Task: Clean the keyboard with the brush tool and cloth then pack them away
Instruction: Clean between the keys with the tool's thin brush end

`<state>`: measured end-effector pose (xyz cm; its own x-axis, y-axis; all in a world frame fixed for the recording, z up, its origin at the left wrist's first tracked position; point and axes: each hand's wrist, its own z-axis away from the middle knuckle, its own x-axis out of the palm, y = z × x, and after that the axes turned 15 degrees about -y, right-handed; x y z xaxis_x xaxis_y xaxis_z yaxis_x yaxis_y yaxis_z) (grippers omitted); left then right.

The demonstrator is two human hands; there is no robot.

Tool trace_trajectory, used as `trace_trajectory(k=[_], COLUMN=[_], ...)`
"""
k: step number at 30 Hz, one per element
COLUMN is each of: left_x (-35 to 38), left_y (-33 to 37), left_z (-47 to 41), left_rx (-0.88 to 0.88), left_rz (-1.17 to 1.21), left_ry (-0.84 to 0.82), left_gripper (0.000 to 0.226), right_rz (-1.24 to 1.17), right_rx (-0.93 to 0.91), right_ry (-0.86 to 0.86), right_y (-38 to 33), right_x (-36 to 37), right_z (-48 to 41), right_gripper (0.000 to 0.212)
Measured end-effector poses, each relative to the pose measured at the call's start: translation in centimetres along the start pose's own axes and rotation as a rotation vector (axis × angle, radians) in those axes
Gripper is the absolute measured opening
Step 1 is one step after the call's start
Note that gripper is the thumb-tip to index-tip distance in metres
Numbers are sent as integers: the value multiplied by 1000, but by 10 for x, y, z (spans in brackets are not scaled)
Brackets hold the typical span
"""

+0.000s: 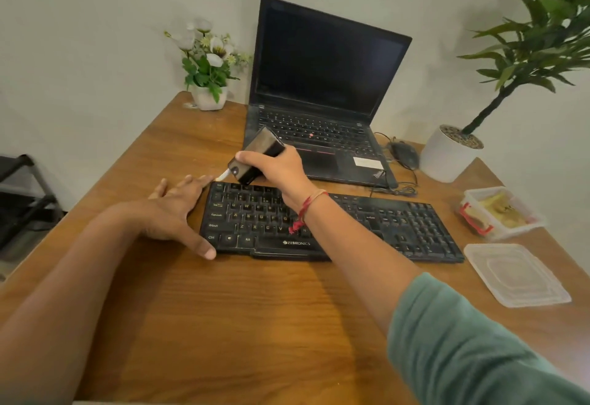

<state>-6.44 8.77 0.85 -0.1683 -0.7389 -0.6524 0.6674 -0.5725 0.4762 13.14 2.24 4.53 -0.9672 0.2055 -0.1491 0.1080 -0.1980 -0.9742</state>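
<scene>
A black Zebronics keyboard [399, 222] lies across the middle of the wooden desk [239, 325]. My right hand [281, 168] grips a black brush tool [255, 157], tilted, with its lower end over the keyboard's top-left keys and a white tip poking out to the left. My left hand [178, 210] lies flat with fingers spread against the keyboard's left edge, thumb at the front corner. A yellowish cloth [501, 210] lies in a clear plastic container [501, 213] at the right.
An open black laptop [322, 85] stands behind the keyboard, a mouse [405, 154] and cables beside it. The container's lid [517, 273] lies near the right edge. A white flower pot [209, 95] sits back left, a potted plant [450, 155] back right.
</scene>
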Motion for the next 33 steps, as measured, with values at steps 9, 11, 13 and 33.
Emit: trace_trajectory(k=[9,11,13,33], left_x=[-1,-1,-1,1], left_y=[-1,-2,-3,-11], left_z=[0,0,0,-8], left_rx=[33,40,34,68], left_rz=[-25,-19,0,5], left_ry=[-2,3,7,36], left_gripper=[151,148,148,145], right_rz=[-14,12,41,346], right_rx=[34,46,51,251], right_ry=[-63,-52,-45,255], right_y=[-5,-5,-6,-10], right_x=[-10,-18,-33,-214], right_z=[5,7,11,93], right_gripper=[31,31,34,42])
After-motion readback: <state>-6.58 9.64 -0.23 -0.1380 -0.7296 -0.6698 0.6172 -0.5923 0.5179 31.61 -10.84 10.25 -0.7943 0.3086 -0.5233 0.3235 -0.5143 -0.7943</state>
